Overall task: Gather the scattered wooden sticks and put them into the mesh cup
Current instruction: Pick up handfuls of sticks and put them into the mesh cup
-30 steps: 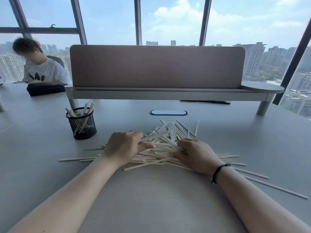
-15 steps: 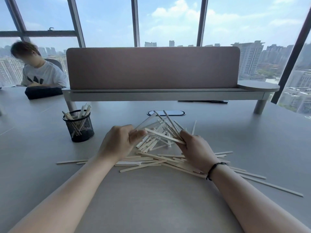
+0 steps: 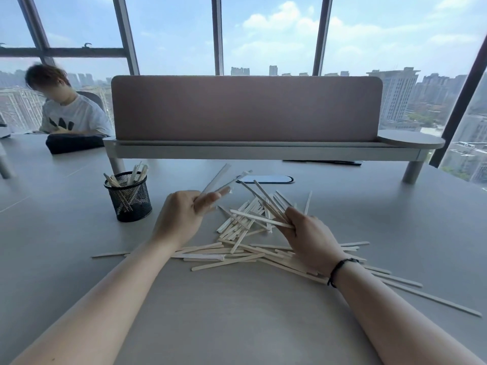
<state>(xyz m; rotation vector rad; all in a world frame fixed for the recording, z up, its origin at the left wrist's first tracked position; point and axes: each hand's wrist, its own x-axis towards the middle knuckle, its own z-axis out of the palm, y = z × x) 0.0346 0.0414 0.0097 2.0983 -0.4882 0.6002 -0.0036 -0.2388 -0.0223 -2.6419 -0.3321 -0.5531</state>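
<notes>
- Black wire-mesh cup (image 3: 128, 196): upright on the grey tabletop (image 3: 237, 312), just beyond and outboard of the left hand, not touching it. Holds a small bunch of pale flat wooden sticks (image 3: 137, 172), leaning, tips above the rim.
- Left hand (image 3: 181, 216): raised off the table, back toward the camera, fingers (image 3: 214, 197) extended and pointing up and away. A few thin pale sticks (image 3: 216, 180) are pinched loosely between the fingers; they angle up toward the far side. Motion blur; exact count cannot be told.
- Right hand (image 3: 309, 238): raised slightly, fingers curled around a fanned bundle of sticks (image 3: 259, 204), which splay out toward the left hand and away. Black cord bracelet (image 3: 340, 270) on the wrist.
- Remaining scattered sticks (image 3: 237, 255): loose crisscrossed heap on the table between and beneath both hands, some trailing past the right forearm and a few outboard of the left wrist. All light, unfinished wood, long and narrow.
- Both forearms bare, reaching forward from the near edge.
</notes>
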